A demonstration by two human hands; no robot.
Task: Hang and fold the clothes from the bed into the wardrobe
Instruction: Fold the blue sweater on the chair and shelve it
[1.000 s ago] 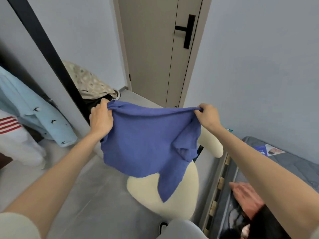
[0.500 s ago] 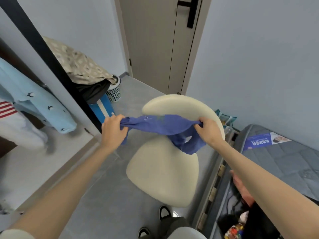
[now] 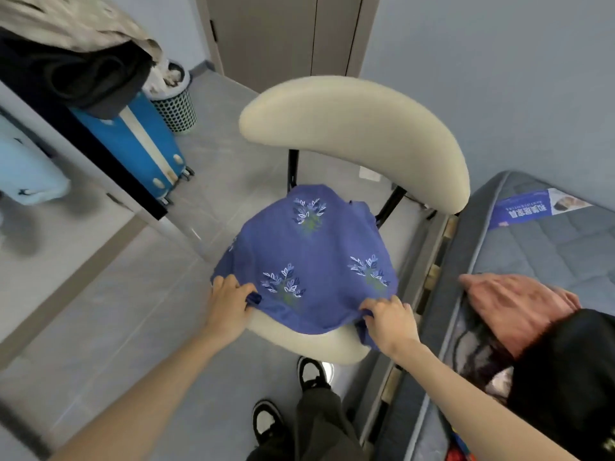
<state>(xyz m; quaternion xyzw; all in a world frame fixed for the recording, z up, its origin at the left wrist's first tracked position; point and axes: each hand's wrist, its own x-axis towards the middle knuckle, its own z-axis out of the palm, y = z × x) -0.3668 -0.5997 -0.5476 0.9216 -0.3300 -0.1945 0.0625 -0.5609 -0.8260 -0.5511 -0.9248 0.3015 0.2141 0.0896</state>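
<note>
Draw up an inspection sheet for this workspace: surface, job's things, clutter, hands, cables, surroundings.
Surface: cream chair, its seat mostly covered by cloth.
Job's things: blue garment with leaf embroidery, spread on the chair seat; pink garment and black garment lie on the mattress.
Clutter: blue suitcase with dark clothes heaped on it; mesh bin beside it.
Hands: left hand grips the blue garment's near left edge; right hand grips its near right edge.
Cables: nothing seen.
Surroundings: door, grey wall, tiled floor.
</note>
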